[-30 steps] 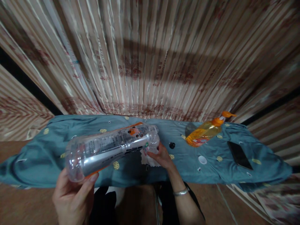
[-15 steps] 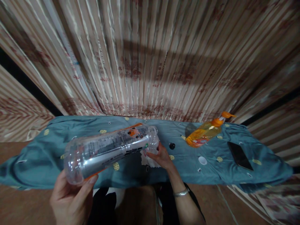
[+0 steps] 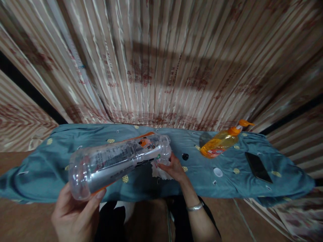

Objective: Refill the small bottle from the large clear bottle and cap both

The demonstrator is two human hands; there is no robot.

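A large clear plastic bottle [image 3: 113, 163] with a silver and orange label lies almost level in the air above a table under a teal cloth [image 3: 45, 168]. My left hand [image 3: 75, 215] grips its base from below. My right hand [image 3: 173, 168] is at the bottle's neck, holding a crumpled white tissue [image 3: 158, 173] against it. The bottle's mouth is hidden by the neck and my fingers.
An orange pump bottle of soap [image 3: 222, 141] stands at the right. A small black cap [image 3: 185, 156] and a white cap [image 3: 218, 172] lie on the cloth. A black phone [image 3: 258, 167] rests near the right end. Striped curtains [image 3: 161, 60] hang behind.
The bottle's base and my left hand have sunk slightly and shifted left. My right hand stays at the neck.
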